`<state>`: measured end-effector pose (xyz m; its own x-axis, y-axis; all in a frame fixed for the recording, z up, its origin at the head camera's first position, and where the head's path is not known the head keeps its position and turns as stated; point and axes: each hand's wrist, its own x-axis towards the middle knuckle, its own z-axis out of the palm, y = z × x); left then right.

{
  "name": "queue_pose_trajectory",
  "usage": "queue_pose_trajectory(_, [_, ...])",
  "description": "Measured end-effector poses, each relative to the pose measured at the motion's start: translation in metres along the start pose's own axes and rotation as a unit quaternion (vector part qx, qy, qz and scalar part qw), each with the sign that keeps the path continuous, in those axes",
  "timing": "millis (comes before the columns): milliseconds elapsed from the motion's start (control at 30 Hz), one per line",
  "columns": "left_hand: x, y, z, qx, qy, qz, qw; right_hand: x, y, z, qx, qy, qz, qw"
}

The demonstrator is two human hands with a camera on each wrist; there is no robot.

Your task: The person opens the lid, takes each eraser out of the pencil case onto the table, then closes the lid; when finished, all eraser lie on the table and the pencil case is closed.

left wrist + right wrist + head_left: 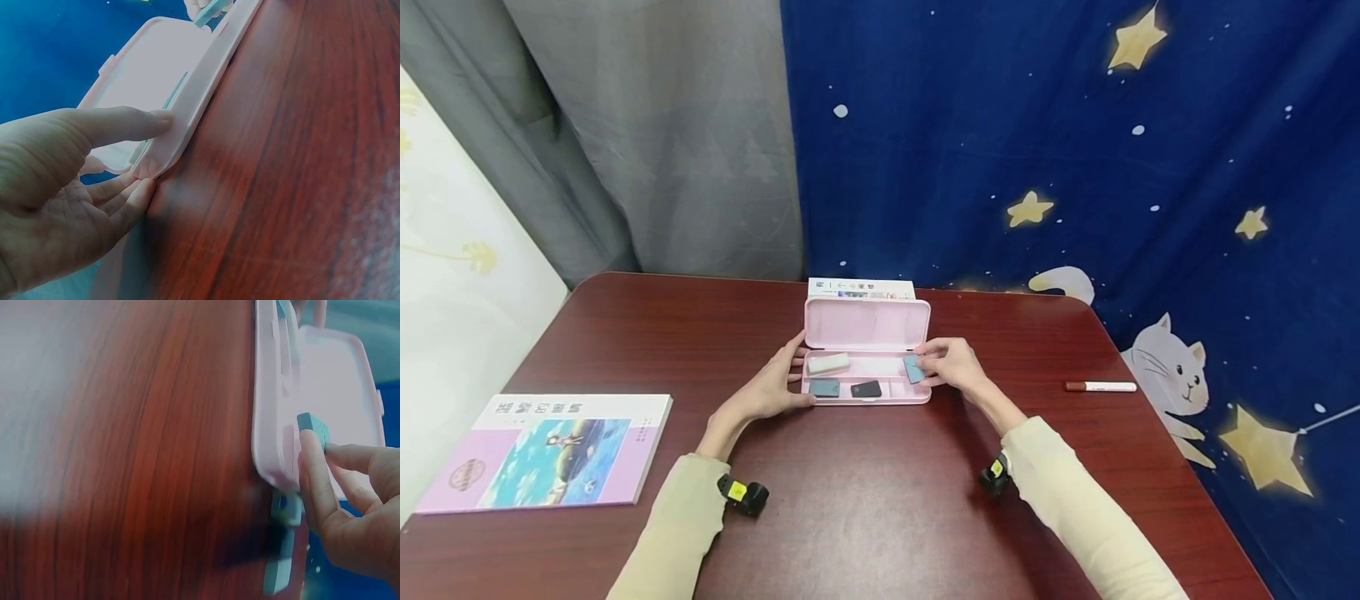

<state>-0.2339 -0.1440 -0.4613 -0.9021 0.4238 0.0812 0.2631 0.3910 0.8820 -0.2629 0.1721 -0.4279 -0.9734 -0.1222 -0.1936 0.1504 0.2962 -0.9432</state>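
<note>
A pink pencil case (867,402) stands with its lid (867,323) raised. My left hand (767,387) holds its left end, the thumb (134,123) on the front wall and several fingers against the end. Over the right end of the case, my right hand (953,364) pinches a blue-grey eraser (319,430) between thumb and fingers. Inside the case lie a white eraser (828,363), a grey-blue block (824,388) at the front left and a small black block (866,389) in the front middle.
A thick book (557,454) with a lilac and blue cover lies at the table's left. On the right is a brown and white marker (1101,387). Behind the lid, a white printed item (861,287) shows partly. Curtains (925,167) hang beyond the table (820,517).
</note>
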Motion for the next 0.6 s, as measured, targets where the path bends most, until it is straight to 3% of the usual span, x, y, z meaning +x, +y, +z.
queue_pose_trajectory(600, [0.001, -0.001, 0.000, 0.006, -0.002, 0.009, 0.9999, -0.001, 0.028, -0.073, 0.041, 0.058, 0.049, 0.996])
